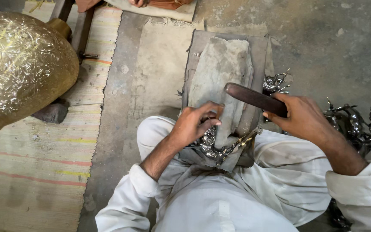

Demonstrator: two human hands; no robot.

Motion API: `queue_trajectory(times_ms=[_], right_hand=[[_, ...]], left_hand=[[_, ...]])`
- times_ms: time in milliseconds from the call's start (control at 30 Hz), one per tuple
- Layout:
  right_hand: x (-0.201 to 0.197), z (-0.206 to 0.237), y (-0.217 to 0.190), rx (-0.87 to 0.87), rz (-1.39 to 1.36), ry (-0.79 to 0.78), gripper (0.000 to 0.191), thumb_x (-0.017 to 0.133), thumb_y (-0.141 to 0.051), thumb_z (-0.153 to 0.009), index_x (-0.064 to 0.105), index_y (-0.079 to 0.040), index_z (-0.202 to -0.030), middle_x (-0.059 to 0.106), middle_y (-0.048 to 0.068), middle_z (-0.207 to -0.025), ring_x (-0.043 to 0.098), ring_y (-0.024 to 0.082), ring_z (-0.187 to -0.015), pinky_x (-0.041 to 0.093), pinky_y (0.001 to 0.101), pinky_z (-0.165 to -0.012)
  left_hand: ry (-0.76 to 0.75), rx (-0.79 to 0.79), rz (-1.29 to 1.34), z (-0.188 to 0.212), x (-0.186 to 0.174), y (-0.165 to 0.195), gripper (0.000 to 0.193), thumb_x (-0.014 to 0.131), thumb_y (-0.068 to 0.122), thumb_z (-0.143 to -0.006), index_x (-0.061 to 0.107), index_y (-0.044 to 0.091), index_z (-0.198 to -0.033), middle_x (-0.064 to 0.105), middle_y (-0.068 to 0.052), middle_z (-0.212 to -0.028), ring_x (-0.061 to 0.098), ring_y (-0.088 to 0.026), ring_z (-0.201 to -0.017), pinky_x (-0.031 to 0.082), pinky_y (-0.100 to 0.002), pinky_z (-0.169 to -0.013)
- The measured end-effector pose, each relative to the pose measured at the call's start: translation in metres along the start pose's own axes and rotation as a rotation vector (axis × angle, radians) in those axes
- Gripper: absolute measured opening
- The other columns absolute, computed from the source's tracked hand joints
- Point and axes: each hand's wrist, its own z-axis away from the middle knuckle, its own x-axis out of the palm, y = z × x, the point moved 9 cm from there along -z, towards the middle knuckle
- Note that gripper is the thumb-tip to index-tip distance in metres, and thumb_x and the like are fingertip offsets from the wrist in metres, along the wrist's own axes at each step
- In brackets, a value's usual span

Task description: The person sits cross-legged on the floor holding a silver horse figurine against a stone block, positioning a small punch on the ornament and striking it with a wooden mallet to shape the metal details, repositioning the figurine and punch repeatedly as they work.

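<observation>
My left hand (196, 122) pinches a small ornate metal casting (213, 144) of silver and brass colour against a grey padded block (222, 73) that rests on my lap. My right hand (299, 116) is closed around a dark wooden stick-like tool (250, 96), its free end raised over the block just above my left fingers. White sleeves and white trousers fill the lower frame.
A large engraved brass vase (20, 68) lies at the left on a striped woven mat (44, 163). Dark branched metal castings (353, 122) are piled at my right. Another person's hand (139, 2) shows at the top edge. The floor is bare concrete.
</observation>
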Motion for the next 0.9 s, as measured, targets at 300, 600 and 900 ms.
queue_trajectory(times_ms=[300,600,900], right_hand=[[-0.009,0.028,0.001,-0.096,-0.17,0.393,0.035,0.08,-0.027,-0.084,0.068,-0.006,-0.109,0.067,0.013,-0.085,0.067,0.033,-0.07,0.049,0.0428,-0.064],[-0.013,0.041,-0.007,-0.171,0.043,0.459,0.034,0.079,-0.007,-0.076,0.07,-0.009,-0.109,0.07,0.009,-0.096,0.065,0.033,-0.093,0.051,0.0455,-0.08],[-0.007,0.035,0.003,-0.139,-0.009,0.424,0.031,0.08,-0.011,-0.079,0.068,-0.008,-0.108,0.069,0.01,-0.093,0.065,0.035,-0.091,0.05,0.0465,-0.078]], left_hand=[[-0.106,0.132,-0.223,-0.005,0.01,0.013,0.032,0.076,0.023,-0.093,0.061,0.009,-0.118,0.075,-0.014,-0.086,0.073,-0.035,-0.076,0.056,-0.045,-0.066],[-0.109,0.127,-0.288,-0.006,0.015,0.008,0.035,0.074,0.025,-0.094,0.06,0.009,-0.121,0.072,-0.015,-0.076,0.071,-0.037,-0.069,0.053,-0.047,-0.061],[-0.103,0.147,-0.244,-0.006,0.015,0.008,0.036,0.074,0.025,-0.093,0.06,0.009,-0.122,0.073,-0.015,-0.077,0.072,-0.036,-0.071,0.055,-0.046,-0.063]])
